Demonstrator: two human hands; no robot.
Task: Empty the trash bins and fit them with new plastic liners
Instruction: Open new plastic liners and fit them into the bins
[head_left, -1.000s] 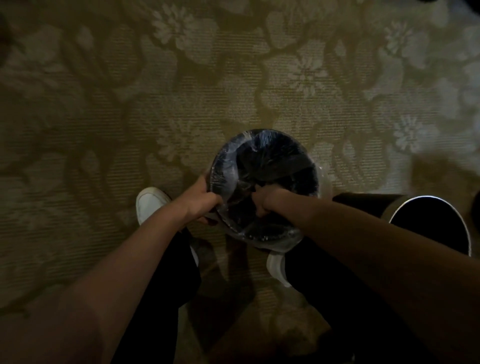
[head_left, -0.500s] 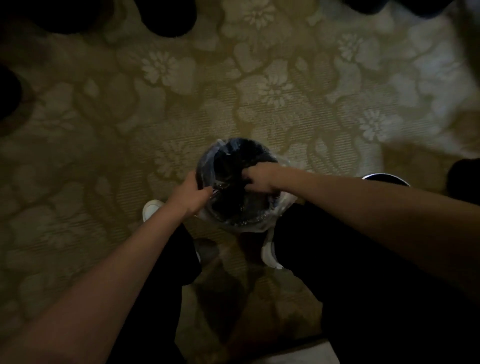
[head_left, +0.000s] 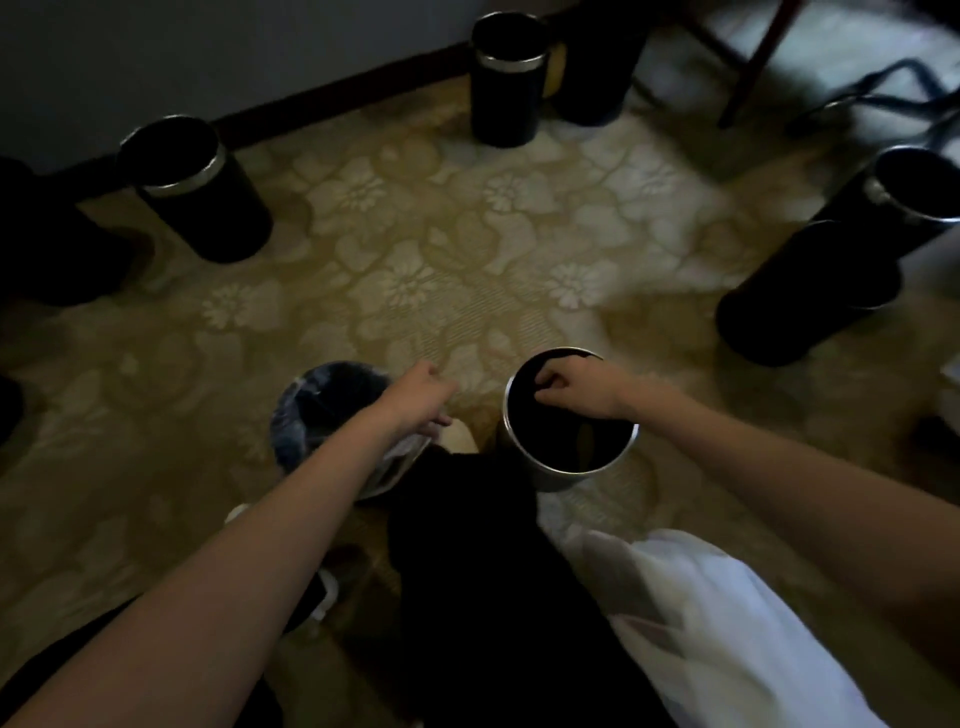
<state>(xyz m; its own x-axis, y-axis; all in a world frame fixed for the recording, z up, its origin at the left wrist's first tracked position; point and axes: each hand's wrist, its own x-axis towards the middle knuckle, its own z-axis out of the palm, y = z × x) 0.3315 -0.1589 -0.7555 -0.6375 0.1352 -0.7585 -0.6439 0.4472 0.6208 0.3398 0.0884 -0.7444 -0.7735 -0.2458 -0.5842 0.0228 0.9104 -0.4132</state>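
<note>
Trash bin (head_left: 571, 439), black-walled with a bright steel rim and no liner visible, stands at 5 o'clock of frame centre. It is upright, long axis vertical, mouth facing up. At its 9 o'clock stands a second bin (head_left: 317, 415), also upright, wrapped in clear plastic.

Right hand (head_left: 582, 389) is curled over the unlined bin's 12 o'clock rim. Whether it grips cannot be told. Left hand (head_left: 428, 400) hangs between the bins, fingers bent; its hold is unclear.
</note>
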